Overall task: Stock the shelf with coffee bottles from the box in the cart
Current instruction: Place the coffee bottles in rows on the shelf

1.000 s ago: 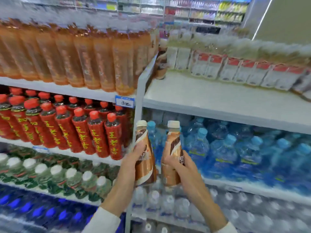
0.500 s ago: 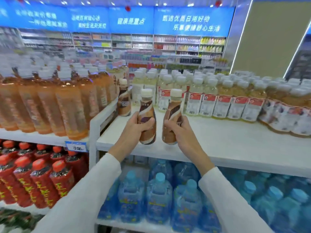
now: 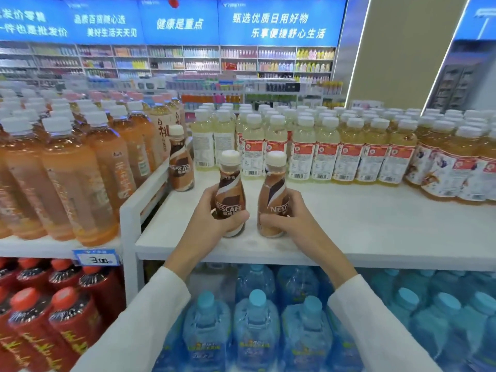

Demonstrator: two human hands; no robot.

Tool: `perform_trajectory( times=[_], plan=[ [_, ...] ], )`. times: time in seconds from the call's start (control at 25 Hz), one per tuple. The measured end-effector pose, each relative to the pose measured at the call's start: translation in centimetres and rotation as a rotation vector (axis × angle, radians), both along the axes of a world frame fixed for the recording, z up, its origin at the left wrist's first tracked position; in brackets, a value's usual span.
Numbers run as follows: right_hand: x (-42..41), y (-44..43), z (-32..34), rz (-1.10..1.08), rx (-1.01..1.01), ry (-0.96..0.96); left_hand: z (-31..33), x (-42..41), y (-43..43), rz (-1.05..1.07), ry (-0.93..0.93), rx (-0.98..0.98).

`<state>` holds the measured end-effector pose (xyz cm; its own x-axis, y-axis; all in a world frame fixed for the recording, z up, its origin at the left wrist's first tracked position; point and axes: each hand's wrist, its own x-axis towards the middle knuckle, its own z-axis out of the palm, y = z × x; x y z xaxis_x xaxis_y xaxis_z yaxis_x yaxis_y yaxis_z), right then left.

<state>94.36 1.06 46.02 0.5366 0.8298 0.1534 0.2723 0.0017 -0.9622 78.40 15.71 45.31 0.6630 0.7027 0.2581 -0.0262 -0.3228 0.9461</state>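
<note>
Two brown coffee bottles with cream caps stand upright close together near the front of the white top shelf [image 3: 349, 224]. My left hand [image 3: 206, 224] grips the left coffee bottle [image 3: 229, 194] around its lower body. My right hand [image 3: 290, 218] grips the right coffee bottle [image 3: 273, 191] the same way. A third coffee bottle [image 3: 180, 162] stands alone at the shelf's back left corner, beside the divider. The box and cart are out of view.
Pale yellow drink bottles [image 3: 322, 151] fill the back of the same shelf. Orange tea bottles [image 3: 75, 173] crowd the neighbouring shelf on the left behind a white divider [image 3: 134, 210]. Blue water bottles [image 3: 255, 318] sit on the shelf below, red bottles [image 3: 40, 312] lower left.
Both hands lifted the two coffee bottles from in front of the lower shelf up onto the top shelf, where they now stand near its front edge.
</note>
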Motion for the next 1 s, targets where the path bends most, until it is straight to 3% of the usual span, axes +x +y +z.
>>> perform_trajectory(
  times=[0.12,0.32,0.52,0.72,1.0],
  plan=[
    [0.8,-1.1,-0.2,-0.028,0.046,-0.075,-0.5,-0.8,0.6,0.024,0.049,0.035],
    [-1.8,-0.3,-0.2,-0.287,-0.022,-0.273,-0.2,-0.5,0.2,0.062,0.04,0.046],
    [-3.5,-0.9,-0.5,-0.276,0.045,-0.256,-0.3,-0.9,-0.5,0.12,0.05,0.091],
    [-4.5,0.1,-1.2,-0.408,0.079,-0.248,-0.3,-0.8,-2.0,0.283,0.068,0.173],
    [-1.9,9.2,1.3,-0.266,-0.019,-0.274,1.5,2.5,3.6,0.461,0.109,0.142]
  ],
)
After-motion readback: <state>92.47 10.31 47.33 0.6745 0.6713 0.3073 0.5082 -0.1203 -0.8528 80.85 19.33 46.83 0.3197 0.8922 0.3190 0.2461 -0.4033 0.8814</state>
